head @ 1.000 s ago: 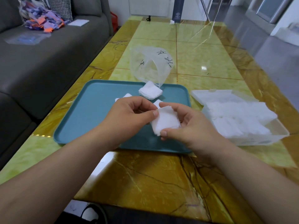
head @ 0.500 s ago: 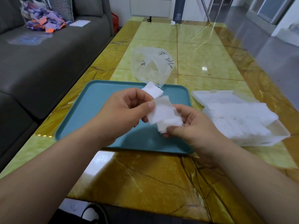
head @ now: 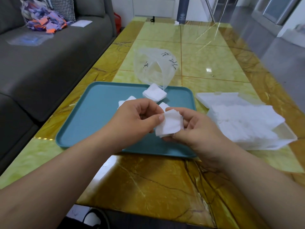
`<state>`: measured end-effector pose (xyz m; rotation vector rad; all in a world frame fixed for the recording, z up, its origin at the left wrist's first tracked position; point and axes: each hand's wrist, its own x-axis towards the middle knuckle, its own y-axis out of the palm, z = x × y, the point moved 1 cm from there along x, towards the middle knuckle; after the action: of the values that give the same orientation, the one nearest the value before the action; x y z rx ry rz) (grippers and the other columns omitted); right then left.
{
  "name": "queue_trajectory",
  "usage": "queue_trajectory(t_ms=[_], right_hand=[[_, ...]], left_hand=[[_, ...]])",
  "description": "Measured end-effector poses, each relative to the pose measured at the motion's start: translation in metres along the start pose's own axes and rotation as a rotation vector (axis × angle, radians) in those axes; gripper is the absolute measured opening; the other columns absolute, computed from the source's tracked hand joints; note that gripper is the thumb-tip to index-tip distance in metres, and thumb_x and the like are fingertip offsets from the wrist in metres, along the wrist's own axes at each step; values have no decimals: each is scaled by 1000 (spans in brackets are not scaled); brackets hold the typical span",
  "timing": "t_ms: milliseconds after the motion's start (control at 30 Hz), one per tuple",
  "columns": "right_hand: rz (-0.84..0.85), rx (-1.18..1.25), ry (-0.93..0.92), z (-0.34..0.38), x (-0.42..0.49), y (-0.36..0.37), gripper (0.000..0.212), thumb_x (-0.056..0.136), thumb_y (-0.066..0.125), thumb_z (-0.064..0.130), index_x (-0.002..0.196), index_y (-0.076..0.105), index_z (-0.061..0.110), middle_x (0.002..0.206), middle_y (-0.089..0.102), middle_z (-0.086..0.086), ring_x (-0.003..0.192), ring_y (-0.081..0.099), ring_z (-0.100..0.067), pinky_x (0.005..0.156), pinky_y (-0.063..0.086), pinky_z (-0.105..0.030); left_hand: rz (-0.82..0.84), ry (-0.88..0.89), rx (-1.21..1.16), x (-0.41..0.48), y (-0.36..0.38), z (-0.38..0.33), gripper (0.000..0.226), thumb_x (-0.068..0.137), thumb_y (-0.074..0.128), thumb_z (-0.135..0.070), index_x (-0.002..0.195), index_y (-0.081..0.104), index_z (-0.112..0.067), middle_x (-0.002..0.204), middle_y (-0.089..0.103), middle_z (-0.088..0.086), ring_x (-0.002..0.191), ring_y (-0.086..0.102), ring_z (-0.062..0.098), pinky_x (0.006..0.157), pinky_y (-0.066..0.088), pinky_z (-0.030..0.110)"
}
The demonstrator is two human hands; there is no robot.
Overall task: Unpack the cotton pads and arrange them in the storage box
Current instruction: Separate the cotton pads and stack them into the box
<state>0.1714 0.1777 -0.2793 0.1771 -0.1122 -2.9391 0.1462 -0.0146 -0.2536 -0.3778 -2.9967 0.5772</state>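
- White cotton pads (head: 170, 125), a small stack, sit between both hands above the teal tray (head: 92, 116), toward the near edge of the table (head: 148, 182).
- The left hand (head: 135, 119) has a narrow grip, its thumb pinching the stack's left edge.
- The right hand (head: 198, 131) cups the stack from below, its grip curled round it.
- More loose pads (head: 154, 95) lie at the tray's far side, touching the clear plastic bag (head: 155, 66).
- The storage box (head: 283, 142), heaped with pads, stands beside the tray toward the table's right edge.
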Motion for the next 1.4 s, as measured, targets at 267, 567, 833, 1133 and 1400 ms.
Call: queue_trajectory(t_ms=[267,567,833,1133,1400], right_hand=[[14,-35,-27,3,-2,2,45,84,72,-16,121,72,10,108,78,-13,106,75,-27,86,63,-38],[-3,136,92,10,-1,4,28,103,51,1,119,73,5,115,75,-20,109,73,-33,85,63,-44],[-151,203,164,10,2,1,27,109,46,9,119,70,6,116,76,-16,105,75,-30,79,65,-43],[-178,94,157,11,1,-1,25,108,49,9,116,72,9,119,74,-18,109,73,-32,78,65,-41],[-67,70,153,13,-1,3,32,107,42,3,118,73,5,114,76,-20,109,73,-37,96,57,-59]], left_hand=[[-103,192,338,1,5,2,17,86,80,-26,101,74,-32,92,67,-16,82,62,7,66,40,6],[-143,185,178,-1,3,-2,9,85,81,-12,86,79,-21,69,64,-22,56,52,-8,58,37,5],[-140,156,213,1,-4,1,8,93,72,-21,91,70,-29,91,71,-12,69,63,22,63,53,33],[31,225,257,-4,-13,-10,10,91,76,-14,91,74,-23,80,72,-7,61,58,3,58,46,12],[47,228,243,0,-1,-6,5,89,78,-14,91,77,-19,70,64,-28,60,56,-5,60,40,4]])
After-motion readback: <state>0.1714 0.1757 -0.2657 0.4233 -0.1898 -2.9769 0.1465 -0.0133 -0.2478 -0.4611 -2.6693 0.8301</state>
